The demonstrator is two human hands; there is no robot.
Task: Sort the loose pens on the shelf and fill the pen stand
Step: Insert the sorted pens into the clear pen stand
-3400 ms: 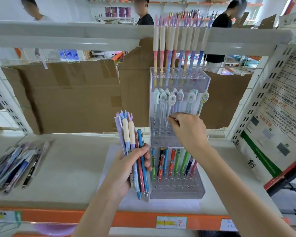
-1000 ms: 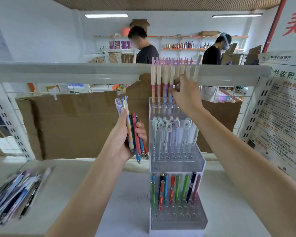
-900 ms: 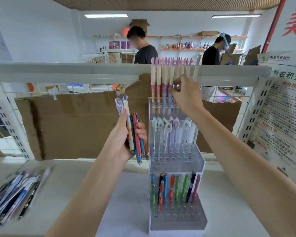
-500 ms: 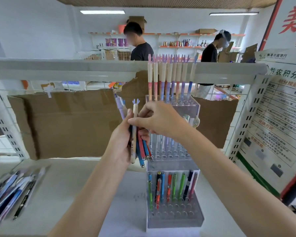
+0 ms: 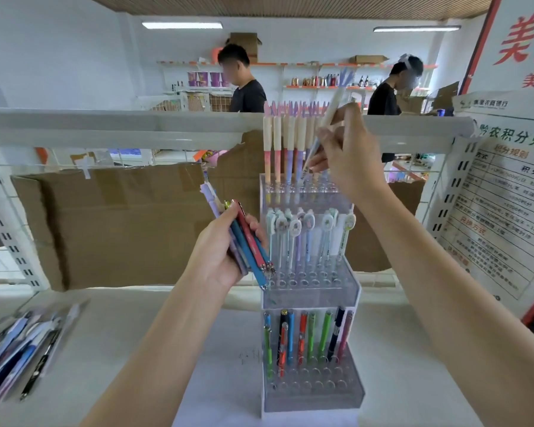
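A clear three-tier pen stand [image 5: 310, 291] stands on the white shelf [image 5: 111, 346]. Its top tier holds tall pastel pens [image 5: 285, 146], the middle tier charm-topped pens [image 5: 305, 238], the bottom tier coloured pens [image 5: 305, 337]. My right hand [image 5: 347, 158] pinches a pale pastel pen [image 5: 327, 118], tilted, with its tip just above the top tier's holes. My left hand [image 5: 222, 257] grips a bundle of pens [image 5: 247, 241] just left of the middle tier. A heap of loose pens [image 5: 19, 352] lies at the shelf's left end.
Cardboard sheets [image 5: 121, 226] back the shelf behind the stand. A white upper rail [image 5: 121, 124] crosses above. A printed notice [image 5: 503, 208] hangs at the right. Two people stand among far shelves beyond the rail.
My right hand pulled one pastel pen out of the left hand's bundle and raised it up and right to the stand's top tier. The left hand lowered slightly with fewer pens.
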